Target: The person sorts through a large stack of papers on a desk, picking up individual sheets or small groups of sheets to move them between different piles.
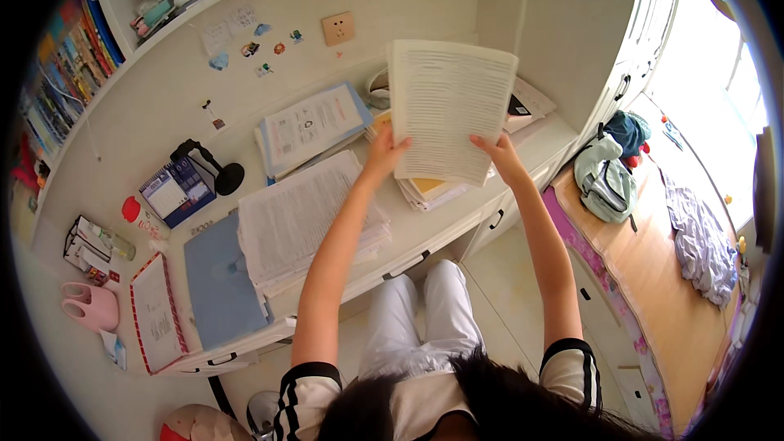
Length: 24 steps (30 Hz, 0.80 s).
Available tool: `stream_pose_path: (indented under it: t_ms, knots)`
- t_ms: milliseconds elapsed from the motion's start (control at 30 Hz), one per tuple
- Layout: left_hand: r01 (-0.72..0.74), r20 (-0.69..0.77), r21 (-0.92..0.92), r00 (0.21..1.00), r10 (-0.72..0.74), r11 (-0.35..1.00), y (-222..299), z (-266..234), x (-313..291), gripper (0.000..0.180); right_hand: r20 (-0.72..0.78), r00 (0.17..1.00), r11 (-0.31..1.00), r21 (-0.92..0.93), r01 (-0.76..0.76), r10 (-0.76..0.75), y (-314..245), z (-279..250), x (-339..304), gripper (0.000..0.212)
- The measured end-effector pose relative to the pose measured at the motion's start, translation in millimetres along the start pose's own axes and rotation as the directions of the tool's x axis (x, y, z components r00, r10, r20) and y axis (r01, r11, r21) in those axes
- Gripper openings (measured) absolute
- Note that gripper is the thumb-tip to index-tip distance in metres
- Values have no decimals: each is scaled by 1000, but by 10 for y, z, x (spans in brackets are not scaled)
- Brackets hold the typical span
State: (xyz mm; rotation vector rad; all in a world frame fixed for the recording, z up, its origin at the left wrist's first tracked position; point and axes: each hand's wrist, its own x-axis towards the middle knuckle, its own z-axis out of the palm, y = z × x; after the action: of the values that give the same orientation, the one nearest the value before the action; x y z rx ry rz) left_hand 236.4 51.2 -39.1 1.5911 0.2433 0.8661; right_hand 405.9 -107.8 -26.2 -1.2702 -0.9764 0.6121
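A thick sheaf of printed white paper [447, 106] is held up above the white desk [425, 224]. My left hand [385, 153] grips its lower left edge, and my right hand [498, 153] grips its lower right edge. Directly below the sheaf lies a stack of books and papers with a yellow cover [431, 189]. To the left of my left forearm sits a tall pile of printed sheets [306, 220], and behind it another pile topped by a blue-edged sheet [314, 124].
A blue folder [219, 282] and a red-edged booklet [157, 314] lie at the desk's left end, near a black desk lamp [214, 165] and a small calendar [175, 190]. Bookshelves rise at left. A backpack [606, 180] and clothes [701, 241] rest on the bed at right.
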Motion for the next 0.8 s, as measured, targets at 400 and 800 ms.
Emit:
stream_pose_path:
  t_ms: [400,800]
  knots:
    - [357,98,73,927,-363,931,989,-1120,146,37,144,977,946,263,-188,154,-274,458,412,29]
    - [348,-418,1,852,-315,938,493,-2167,-404,35,-36,969,846,496,-194,243,540,2368,1175,31]
